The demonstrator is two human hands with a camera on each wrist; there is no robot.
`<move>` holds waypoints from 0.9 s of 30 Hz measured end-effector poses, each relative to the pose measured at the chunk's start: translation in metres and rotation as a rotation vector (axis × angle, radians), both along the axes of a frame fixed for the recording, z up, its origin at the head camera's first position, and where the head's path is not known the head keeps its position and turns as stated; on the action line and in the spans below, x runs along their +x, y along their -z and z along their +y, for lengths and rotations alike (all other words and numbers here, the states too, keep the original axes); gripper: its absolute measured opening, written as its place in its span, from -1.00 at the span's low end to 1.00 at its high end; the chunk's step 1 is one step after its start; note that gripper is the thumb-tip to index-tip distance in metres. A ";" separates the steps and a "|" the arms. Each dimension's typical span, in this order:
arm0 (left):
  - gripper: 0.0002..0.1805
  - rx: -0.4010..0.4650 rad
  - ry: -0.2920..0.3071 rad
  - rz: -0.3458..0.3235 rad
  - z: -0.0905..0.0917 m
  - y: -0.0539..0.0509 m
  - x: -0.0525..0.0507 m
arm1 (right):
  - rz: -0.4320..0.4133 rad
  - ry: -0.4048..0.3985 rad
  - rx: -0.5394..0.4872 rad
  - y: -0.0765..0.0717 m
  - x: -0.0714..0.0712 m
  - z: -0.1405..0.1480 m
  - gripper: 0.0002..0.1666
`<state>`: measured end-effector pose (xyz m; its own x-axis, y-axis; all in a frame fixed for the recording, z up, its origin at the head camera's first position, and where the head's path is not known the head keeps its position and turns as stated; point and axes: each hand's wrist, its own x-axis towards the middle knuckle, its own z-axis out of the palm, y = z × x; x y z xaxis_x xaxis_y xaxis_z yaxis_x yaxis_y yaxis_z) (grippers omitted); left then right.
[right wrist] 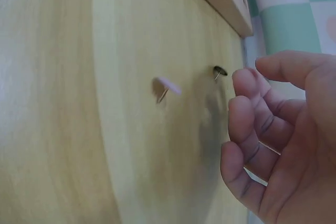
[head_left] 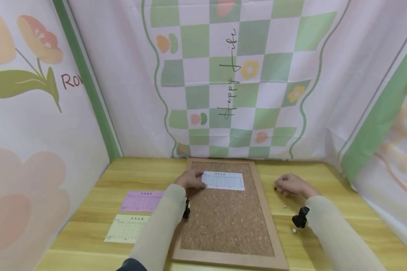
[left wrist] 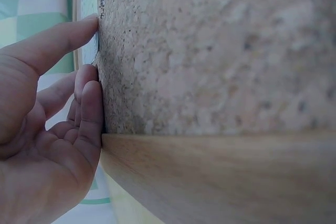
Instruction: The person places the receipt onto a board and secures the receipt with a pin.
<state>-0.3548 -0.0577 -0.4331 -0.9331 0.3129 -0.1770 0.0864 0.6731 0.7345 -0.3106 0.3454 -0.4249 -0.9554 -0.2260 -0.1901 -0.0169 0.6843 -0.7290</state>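
Observation:
A white printed sheet point(head_left: 224, 181) lies across the upper part of a cork board point(head_left: 228, 222). My left hand point(head_left: 192, 179) rests at the sheet's left end; in the left wrist view the hand point(left wrist: 55, 103) touches the sheet point(left wrist: 90, 19) with a fingertip, other fingers against the cork. My right hand point(head_left: 291, 185) is over the table right of the board, fingers loosely bent, nothing visibly held. In the right wrist view a black thumbtack point(right wrist: 220, 71) is just beside the fingertips of this hand point(right wrist: 283, 124), and a pale pink thumbtack point(right wrist: 168, 85) lies farther off.
A purple sheet point(head_left: 141, 201) and a yellow sheet point(head_left: 125, 228) lie on the wooden table point(head_left: 78, 229) left of the board, partly behind my left sleeve. Another pale thumbtack point(head_left: 294, 230) sits near my right wrist. A patterned curtain point(head_left: 224, 75) hangs behind the table.

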 end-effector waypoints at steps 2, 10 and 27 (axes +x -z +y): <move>-0.25 0.000 -0.003 0.000 0.000 0.000 0.001 | -0.009 -0.008 -0.012 0.003 0.000 0.003 -0.66; -0.25 -0.001 0.001 -0.006 0.001 -0.001 0.001 | -0.079 -0.014 -0.047 0.010 -0.001 0.008 -0.66; -0.28 -0.032 -0.027 -0.005 0.003 -0.001 0.002 | -0.027 0.063 0.055 0.014 0.000 0.008 -0.69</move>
